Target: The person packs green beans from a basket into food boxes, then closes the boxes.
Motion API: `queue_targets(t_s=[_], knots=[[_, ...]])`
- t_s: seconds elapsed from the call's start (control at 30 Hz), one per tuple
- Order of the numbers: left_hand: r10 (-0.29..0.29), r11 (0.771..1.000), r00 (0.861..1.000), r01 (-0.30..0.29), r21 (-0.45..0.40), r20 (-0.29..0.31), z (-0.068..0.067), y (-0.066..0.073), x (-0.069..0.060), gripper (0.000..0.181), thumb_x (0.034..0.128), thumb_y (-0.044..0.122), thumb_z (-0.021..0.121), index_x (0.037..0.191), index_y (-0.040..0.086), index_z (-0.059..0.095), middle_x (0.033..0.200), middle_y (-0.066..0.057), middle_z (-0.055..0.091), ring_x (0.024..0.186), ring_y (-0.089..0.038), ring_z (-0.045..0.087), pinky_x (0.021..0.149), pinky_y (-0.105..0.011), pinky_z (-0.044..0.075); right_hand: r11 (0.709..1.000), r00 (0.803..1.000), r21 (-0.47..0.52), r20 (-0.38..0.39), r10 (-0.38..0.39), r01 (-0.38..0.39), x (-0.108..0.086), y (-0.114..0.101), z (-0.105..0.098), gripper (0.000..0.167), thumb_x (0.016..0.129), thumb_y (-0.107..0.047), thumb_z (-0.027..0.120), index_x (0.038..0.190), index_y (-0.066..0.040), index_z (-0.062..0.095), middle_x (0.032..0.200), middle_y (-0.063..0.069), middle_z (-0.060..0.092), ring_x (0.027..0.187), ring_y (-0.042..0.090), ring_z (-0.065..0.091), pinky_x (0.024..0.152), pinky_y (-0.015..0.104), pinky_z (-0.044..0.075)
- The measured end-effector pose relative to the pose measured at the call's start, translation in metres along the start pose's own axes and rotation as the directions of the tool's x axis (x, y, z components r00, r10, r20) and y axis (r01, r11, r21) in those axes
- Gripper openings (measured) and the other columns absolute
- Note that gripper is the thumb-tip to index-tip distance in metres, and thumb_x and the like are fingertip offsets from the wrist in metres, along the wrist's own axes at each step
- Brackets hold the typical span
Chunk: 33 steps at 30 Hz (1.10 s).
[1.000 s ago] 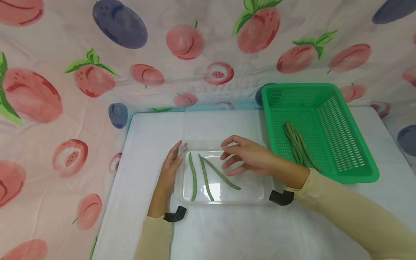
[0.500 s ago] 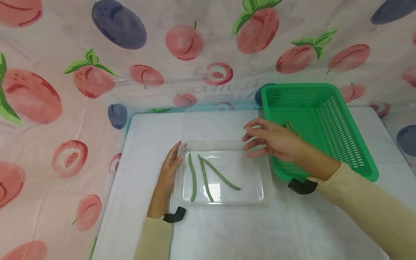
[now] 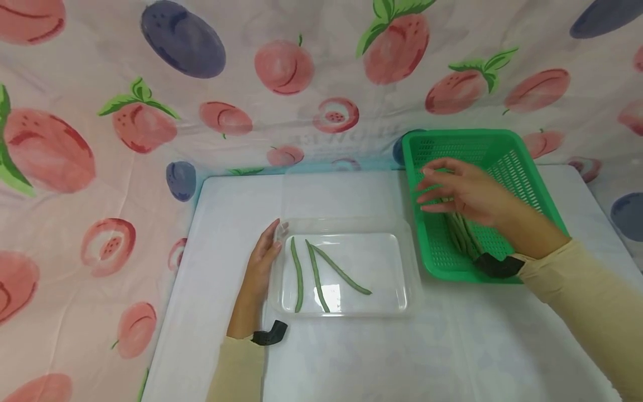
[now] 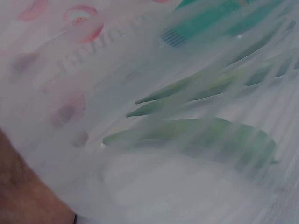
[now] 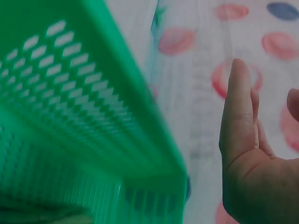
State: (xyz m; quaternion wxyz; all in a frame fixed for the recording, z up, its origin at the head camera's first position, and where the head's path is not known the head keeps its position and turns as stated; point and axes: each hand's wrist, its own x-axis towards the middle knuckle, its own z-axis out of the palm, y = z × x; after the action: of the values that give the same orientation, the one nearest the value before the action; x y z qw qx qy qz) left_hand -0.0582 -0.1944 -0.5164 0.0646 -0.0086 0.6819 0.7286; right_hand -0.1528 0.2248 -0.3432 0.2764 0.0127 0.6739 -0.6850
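Three green beans (image 3: 300, 276) lie apart at the left and middle of a clear plastic container (image 3: 409, 279), two of them meeting at their upper tips. My left hand (image 3: 261, 257) holds the container's left wall, thumb at the rim. Through the clear wall, the left wrist view shows the beans (image 4: 196, 135) close up. My right hand (image 3: 467, 192) is over the green basket (image 3: 427, 262), fingers spread with nothing in them, above a bundle of beans (image 3: 464, 237). In the right wrist view, that hand (image 5: 252, 154) appears beside the basket wall (image 5: 135, 93).
The white table (image 3: 351, 357) carries the container and, at its right, the basket. Behind and to the left hangs a fruit-patterned cloth (image 3: 226, 61).
My right hand has moved from above the container to the right and back, over the basket. My left hand and the three beans in the container stay where they were.
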Motion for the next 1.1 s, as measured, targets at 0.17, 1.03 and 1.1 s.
queue_targets(t_s=[0.17, 1.03, 1.1], knots=[[0.003, 1.0, 1.0, -0.003, -0.016, 0.003, 0.0, -0.001, 0.0, 0.054, 0.1074, 0.027, 0.048, 0.159, 0.026, 0.034, 0.162, 0.011, 0.04, 0.151, -0.023, 0.037, 0.115, -0.057, 0.039, 1.0, 0.999, -0.007, -0.038, -0.002, 0.002, 0.005, 0.006, -0.028, 0.023, 0.105, -0.023, 0.058, 0.125, -0.014, 0.051, 0.105, 0.001, 0.07, 0.094, 0.019, 0.073, 0.086, 0.037, 0.062], [0.024, 1.0, 1.0, -0.024, 0.004, 0.002, 0.0, 0.0, 0.0, 0.055, 0.1072, 0.024, 0.047, 0.16, 0.022, 0.033, 0.163, 0.006, 0.039, 0.152, -0.024, 0.034, 0.118, -0.06, 0.035, 0.822, 0.964, -0.504, -0.117, 0.239, -0.265, 0.034, 0.062, -0.132, 0.085, 0.101, -0.057, 0.053, 0.154, 0.004, 0.028, 0.162, 0.029, 0.028, 0.14, 0.037, 0.048, 0.11, 0.05, 0.049], [0.024, 1.0, 1.0, -0.024, -0.001, 0.005, 0.0, 0.0, 0.0, 0.055, 0.1072, 0.024, 0.047, 0.16, 0.021, 0.033, 0.164, 0.006, 0.039, 0.152, -0.025, 0.034, 0.117, -0.06, 0.035, 0.816, 0.96, -0.504, -0.133, 0.248, -0.281, 0.036, 0.065, -0.133, 0.086, 0.1, -0.058, 0.054, 0.153, 0.005, 0.029, 0.161, 0.029, 0.03, 0.138, 0.036, 0.051, 0.108, 0.049, 0.05]])
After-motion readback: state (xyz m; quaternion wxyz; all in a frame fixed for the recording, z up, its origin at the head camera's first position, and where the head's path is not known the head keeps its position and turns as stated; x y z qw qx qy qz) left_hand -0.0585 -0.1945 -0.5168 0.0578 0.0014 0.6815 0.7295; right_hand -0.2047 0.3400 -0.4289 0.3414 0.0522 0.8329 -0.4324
